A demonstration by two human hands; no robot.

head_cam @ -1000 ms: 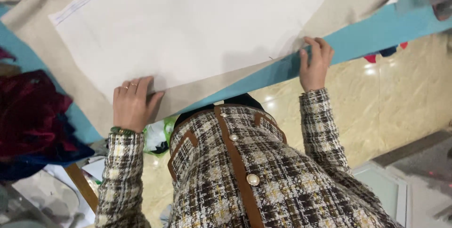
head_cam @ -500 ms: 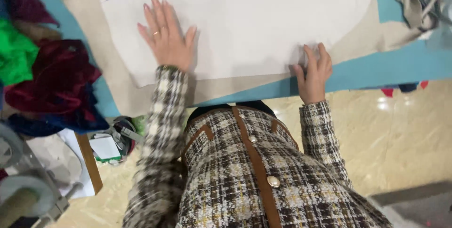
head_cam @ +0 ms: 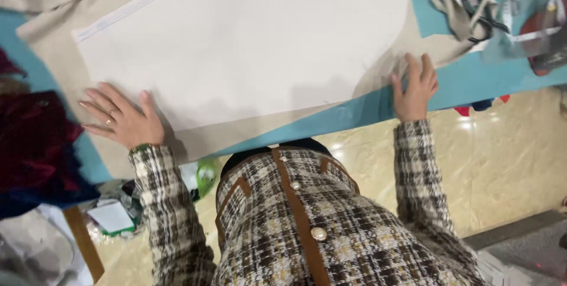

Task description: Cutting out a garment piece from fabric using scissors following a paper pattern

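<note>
A large white paper pattern (head_cam: 248, 50) lies flat on beige fabric (head_cam: 236, 135), spread over a blue table (head_cam: 472, 82). My left hand (head_cam: 121, 118) rests palm down with fingers spread at the pattern's near left corner, partly on the beige fabric. My right hand (head_cam: 415, 88) presses flat on the fabric at the pattern's near right curved edge, by the table's front edge. Neither hand holds anything. Both sleeves are checked tweed.
Dark red and navy cloth (head_cam: 32, 150) is piled at the left. Straps, scissors and plastic bags (head_cam: 478, 8) lie at the far right of the table. Papers and a green object (head_cam: 207, 177) sit below the table on the tan tiled floor (head_cam: 508, 162).
My left hand has slid from the middle of the pattern back toward its near left corner. The right hand stays at the right edge. The view has shifted.
</note>
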